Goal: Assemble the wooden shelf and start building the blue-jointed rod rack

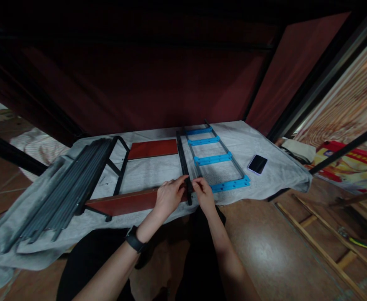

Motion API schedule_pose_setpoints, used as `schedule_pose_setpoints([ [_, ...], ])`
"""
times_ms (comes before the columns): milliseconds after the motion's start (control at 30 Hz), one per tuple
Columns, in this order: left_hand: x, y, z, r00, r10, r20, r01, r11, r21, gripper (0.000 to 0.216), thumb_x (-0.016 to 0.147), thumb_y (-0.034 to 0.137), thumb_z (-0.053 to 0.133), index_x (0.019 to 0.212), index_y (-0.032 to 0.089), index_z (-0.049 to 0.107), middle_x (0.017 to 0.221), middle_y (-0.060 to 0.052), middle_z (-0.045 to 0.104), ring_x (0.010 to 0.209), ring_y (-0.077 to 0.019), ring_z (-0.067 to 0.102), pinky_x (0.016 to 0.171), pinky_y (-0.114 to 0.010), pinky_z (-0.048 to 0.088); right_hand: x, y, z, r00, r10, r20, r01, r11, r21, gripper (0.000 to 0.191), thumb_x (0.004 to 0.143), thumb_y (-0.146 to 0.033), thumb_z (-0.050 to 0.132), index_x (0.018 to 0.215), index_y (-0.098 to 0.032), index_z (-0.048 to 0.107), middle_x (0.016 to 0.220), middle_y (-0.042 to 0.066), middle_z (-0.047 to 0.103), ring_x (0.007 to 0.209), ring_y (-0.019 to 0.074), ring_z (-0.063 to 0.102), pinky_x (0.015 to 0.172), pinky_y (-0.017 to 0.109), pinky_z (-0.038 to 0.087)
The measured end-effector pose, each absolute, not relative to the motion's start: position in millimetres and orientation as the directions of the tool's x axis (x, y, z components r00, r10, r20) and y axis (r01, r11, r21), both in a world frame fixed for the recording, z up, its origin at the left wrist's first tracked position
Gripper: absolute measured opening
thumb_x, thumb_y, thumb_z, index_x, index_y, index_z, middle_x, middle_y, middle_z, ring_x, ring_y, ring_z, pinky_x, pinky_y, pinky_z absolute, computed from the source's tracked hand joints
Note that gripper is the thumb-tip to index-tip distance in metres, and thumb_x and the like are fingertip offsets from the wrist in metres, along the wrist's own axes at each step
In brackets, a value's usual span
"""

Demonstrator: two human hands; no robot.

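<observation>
A black metal bar (pixel 182 154) runs front to back across the cloth, at the right ends of two reddish-brown boards. My left hand (pixel 170 194), with a dark watch on its wrist, is closed on the bar near its front end, above the front board (pixel 123 202). Just right of the bar, my right hand (pixel 204 193) has its thumb and fingers pinched together. Whatever lies between those fingertips is too small or hidden to name. Beside it lies a frame of grey tubes with blue crosspieces (pixel 213 159). The rear board (pixel 153 149) lies flat behind.
Several grey tubes (pixel 67 188) lie bundled at the left, beside a black metal side frame (pixel 119 167). A phone (pixel 257 164) rests on the grey cloth (pixel 277 167) at right. A wooden ladder-like frame (pixel 315 234) and a red-and-yellow box (pixel 349 167) are on the floor.
</observation>
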State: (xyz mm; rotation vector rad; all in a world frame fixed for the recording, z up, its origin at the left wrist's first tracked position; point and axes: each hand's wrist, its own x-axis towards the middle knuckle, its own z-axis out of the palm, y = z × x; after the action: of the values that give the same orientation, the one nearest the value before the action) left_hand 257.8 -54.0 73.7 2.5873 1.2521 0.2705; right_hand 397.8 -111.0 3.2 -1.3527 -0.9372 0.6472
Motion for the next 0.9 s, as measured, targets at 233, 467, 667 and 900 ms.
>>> schedule_pose_setpoints([
  [233,257.5,-53.8,72.3,0.617,0.783,0.075,0.734,-0.607,0.306,0.050,0.096,0.021,0.053,0.144,0.033,0.053,0.108,-0.004,0.074,0.101,-0.0223,0.068,0.095,-0.035,0.047,400.1,-112.7,2.7,0.530,0.838,0.132,0.100,0.092,-0.991,0.040,0.094,-0.060,0.045,0.091,-0.024,0.062,0.073,0.002,0.062,0.066,0.0182,0.060,0.062,0.030,0.049],
  [467,257.7,-53.8,71.8,0.616,0.784,0.074,0.732,-0.605,0.315,0.050,0.096,0.021,0.052,0.145,0.033,0.052,0.109,-0.003,0.075,0.100,-0.0223,0.069,0.096,-0.035,0.047,399.9,-112.6,4.1,0.561,0.821,0.108,0.199,-0.007,-0.980,0.043,0.090,-0.062,0.052,0.070,-0.024,0.056,0.060,-0.001,0.055,0.057,0.0169,0.054,0.057,0.029,0.045],
  [667,257.5,-53.7,71.1,0.617,0.784,0.063,0.734,-0.603,0.314,0.049,0.097,0.022,0.051,0.144,0.034,0.053,0.110,-0.003,0.075,0.102,-0.0222,0.069,0.097,-0.036,0.047,398.8,-112.9,4.9,0.506,0.846,0.170,0.099,0.139,-0.985,0.037,0.089,-0.059,0.054,0.093,-0.024,0.061,0.081,0.001,0.064,0.071,0.0171,0.060,0.066,0.029,0.051],
  [900,256.3,-53.7,70.5,0.628,0.774,0.083,0.716,-0.616,0.327,0.052,0.096,0.021,0.052,0.145,0.034,0.051,0.112,-0.003,0.075,0.102,-0.0222,0.069,0.097,-0.036,0.048,398.8,-112.9,7.9,0.539,0.829,0.151,0.242,0.019,-0.970,0.041,0.095,-0.060,0.042,0.087,-0.024,0.059,0.074,0.003,0.062,0.069,0.0192,0.060,0.064,0.031,0.050],
])
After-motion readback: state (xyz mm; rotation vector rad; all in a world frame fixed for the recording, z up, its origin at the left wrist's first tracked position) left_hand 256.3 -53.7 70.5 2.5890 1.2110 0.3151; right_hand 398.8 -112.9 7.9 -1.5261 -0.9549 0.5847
